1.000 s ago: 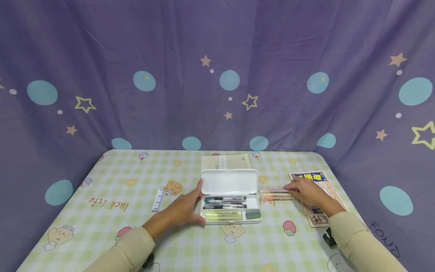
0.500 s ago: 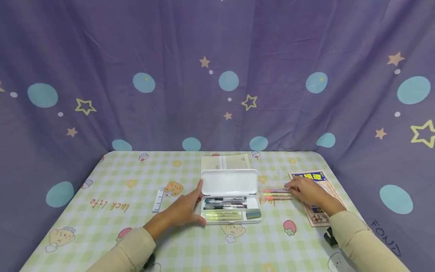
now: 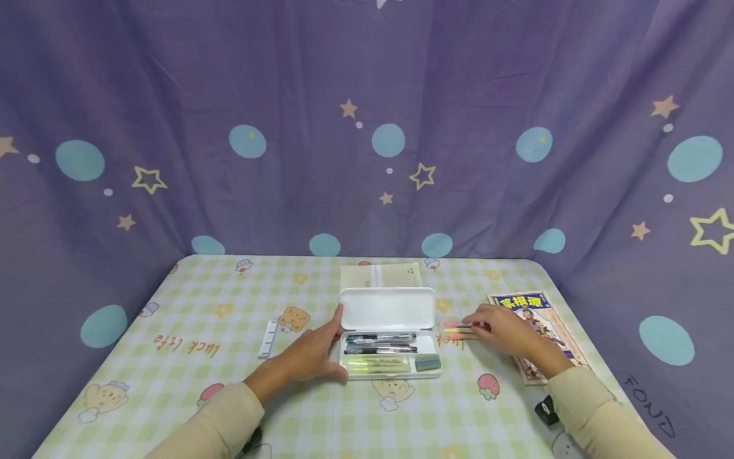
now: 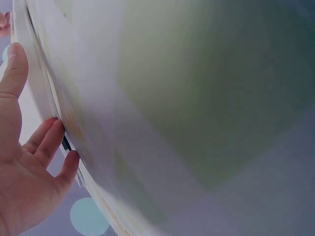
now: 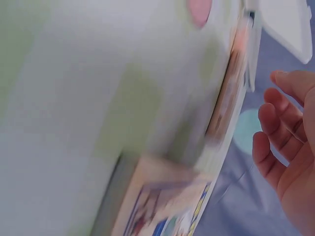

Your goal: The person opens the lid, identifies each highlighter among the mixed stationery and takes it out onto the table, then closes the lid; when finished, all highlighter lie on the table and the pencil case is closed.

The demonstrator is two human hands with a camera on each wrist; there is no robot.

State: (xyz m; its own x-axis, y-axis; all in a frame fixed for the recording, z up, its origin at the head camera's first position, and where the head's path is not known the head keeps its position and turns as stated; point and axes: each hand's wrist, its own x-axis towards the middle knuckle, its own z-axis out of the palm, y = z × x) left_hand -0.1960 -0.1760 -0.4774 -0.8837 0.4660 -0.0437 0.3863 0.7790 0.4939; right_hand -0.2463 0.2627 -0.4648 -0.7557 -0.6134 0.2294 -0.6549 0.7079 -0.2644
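An open white pencil case (image 3: 387,308) lies mid-table with its lid tipped back. Several clear-barrelled pens (image 3: 380,343), yellow pens (image 3: 375,364) and a grey-blue eraser (image 3: 427,363) are inside. My left hand (image 3: 309,352) rests against the case's left end, thumb at the front corner, fingers fairly straight along the side in the left wrist view. Right of the case lie a few slim pens (image 3: 455,331) with pink, yellow and orange ends. My right hand (image 3: 504,328) hovers over their right part. In the right wrist view its loosely bent fingers (image 5: 275,123) hold nothing and stand apart from the pens.
A comic-style book (image 3: 550,331) lies to the right, partly under my right forearm. Behind the case is a cream notebook (image 3: 381,275). A small white-and-blue ruler-like strip (image 3: 267,339) lies at left. A purple curtain (image 3: 367,76) surrounds the checked tablecloth (image 3: 321,421).
My right hand has let go of the slim pens' right ends and shifted left over them, uncovering more of the book. The left hand and the case stay in place.
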